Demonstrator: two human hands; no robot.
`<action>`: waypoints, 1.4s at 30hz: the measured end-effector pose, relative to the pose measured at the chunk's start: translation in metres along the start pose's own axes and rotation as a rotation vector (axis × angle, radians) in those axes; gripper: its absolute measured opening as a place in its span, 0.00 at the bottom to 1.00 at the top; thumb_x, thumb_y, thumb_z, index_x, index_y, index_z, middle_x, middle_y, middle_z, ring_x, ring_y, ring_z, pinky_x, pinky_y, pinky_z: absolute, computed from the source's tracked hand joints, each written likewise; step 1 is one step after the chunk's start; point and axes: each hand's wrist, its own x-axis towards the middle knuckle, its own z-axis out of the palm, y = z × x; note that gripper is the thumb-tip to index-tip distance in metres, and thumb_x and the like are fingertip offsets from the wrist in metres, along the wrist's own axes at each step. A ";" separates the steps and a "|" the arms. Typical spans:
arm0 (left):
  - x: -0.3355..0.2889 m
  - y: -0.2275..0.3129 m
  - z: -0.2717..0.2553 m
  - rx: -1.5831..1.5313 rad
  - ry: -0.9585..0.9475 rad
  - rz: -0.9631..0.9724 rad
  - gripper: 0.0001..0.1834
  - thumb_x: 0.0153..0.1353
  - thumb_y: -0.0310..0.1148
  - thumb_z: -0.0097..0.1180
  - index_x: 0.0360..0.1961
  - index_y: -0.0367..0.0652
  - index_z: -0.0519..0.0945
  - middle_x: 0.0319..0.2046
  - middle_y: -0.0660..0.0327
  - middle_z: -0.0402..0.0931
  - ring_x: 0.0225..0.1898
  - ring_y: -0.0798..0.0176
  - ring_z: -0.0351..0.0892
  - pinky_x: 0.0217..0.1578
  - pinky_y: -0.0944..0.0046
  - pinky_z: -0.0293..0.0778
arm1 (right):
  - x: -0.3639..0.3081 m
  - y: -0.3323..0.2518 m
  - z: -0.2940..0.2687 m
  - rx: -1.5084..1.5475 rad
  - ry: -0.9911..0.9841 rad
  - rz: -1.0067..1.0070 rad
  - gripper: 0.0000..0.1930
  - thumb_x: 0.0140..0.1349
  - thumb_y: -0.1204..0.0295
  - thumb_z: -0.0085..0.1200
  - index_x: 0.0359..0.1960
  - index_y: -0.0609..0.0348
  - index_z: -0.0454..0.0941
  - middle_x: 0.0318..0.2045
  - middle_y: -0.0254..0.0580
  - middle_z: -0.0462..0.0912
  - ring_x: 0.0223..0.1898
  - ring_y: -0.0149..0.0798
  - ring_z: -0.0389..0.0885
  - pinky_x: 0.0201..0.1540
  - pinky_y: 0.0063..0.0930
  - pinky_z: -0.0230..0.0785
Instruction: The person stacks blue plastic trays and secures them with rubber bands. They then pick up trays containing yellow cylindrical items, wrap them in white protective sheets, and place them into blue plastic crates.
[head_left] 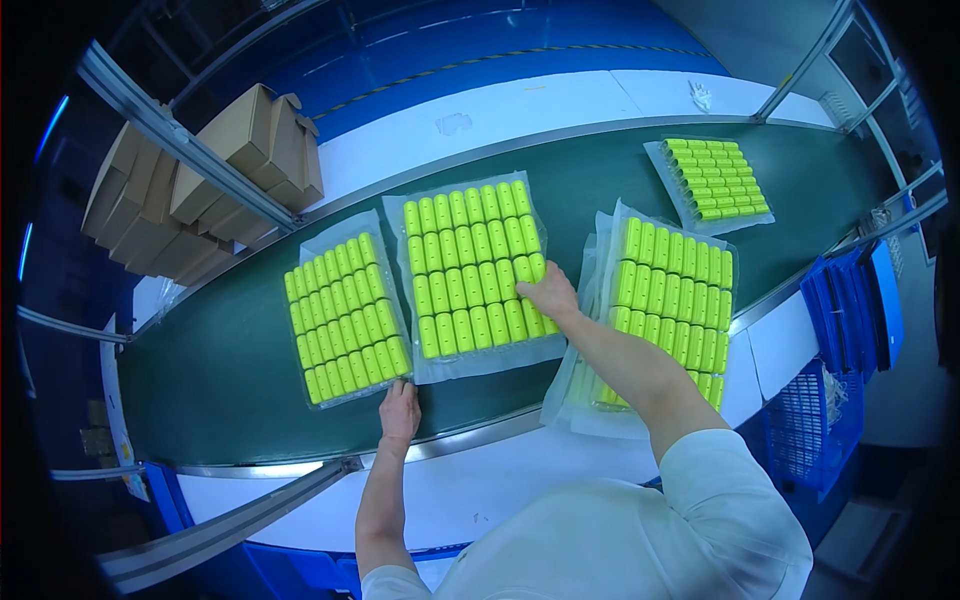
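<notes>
Yellow-green cylinders in rows fill several clear, flat trays with whitish plastic sheets around them. My right hand grips the right edge of the middle tray, its thumb over the end cylinders and its other fingers partly hidden. My left hand is closed where the lower right corner of the left tray comes close to the middle tray's lower left corner. Which sheet its fingers pinch, if any, I cannot tell. Under my right forearm lies another tray, partly covered by the arm and overhanging the near edge.
The trays lie on a green conveyor belt. Farther right on it is another filled tray. Cardboard boxes stand at the back left, beside a metal frame post. Blue baskets sit at the right. A white glove lies on the far ledge.
</notes>
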 end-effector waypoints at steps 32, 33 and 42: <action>-0.222 0.194 0.063 -0.030 0.028 -0.272 0.03 0.59 0.29 0.59 0.33 0.43 0.79 0.33 0.57 0.77 0.36 0.51 0.80 0.36 0.51 0.79 | 0.116 0.089 -0.091 0.074 0.194 -0.091 0.44 0.46 0.46 0.63 0.59 0.68 0.71 0.57 0.61 0.79 0.58 0.56 0.78 0.62 0.49 0.69; -0.239 0.197 0.072 -0.023 0.041 -0.298 0.03 0.59 0.29 0.59 0.33 0.43 0.79 0.33 0.57 0.77 0.36 0.51 0.80 0.36 0.51 0.79 | 0.115 0.083 -0.086 0.052 0.199 -0.084 0.44 0.46 0.46 0.63 0.60 0.68 0.71 0.58 0.60 0.78 0.59 0.56 0.78 0.62 0.50 0.68; -0.341 0.157 0.085 -0.198 0.644 -1.125 0.12 0.68 0.28 0.51 0.48 0.37 0.82 0.50 0.51 0.79 0.54 0.50 0.78 0.55 0.55 0.73 | 0.041 0.020 -0.068 -0.019 0.619 -0.804 0.32 0.57 0.56 0.60 0.61 0.60 0.73 0.57 0.54 0.78 0.59 0.53 0.77 0.60 0.46 0.69</action>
